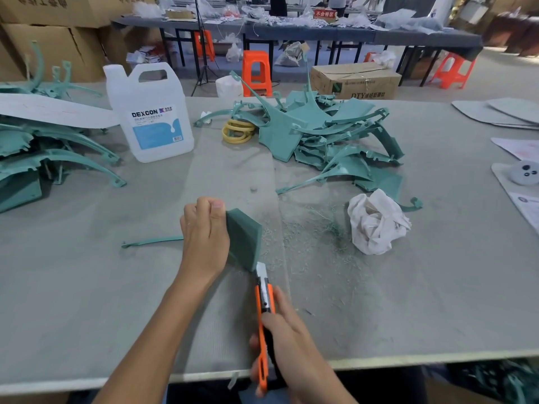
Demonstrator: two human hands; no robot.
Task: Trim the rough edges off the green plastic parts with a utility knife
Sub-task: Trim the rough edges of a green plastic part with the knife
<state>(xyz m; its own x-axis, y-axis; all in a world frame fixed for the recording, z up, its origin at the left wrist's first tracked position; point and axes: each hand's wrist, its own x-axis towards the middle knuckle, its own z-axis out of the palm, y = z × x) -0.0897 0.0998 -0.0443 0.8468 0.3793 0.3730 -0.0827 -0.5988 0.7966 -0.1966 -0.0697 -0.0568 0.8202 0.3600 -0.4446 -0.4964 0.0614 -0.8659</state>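
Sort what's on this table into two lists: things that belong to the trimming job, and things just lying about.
In the job: green part gripped by the left hand; utility knife held by the right hand; pile of green parts; stack of green parts at left.
Lying about: white jug; yellow rings; crumpled cloth.

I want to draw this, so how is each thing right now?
Part, held tilted.
Left hand, grips the part.
Knife, blade out, tip at the part's lower corner.
Right hand, grips the knife.
Jug, upright.
Rag, crumpled.
Pile, loose heap of green parts.
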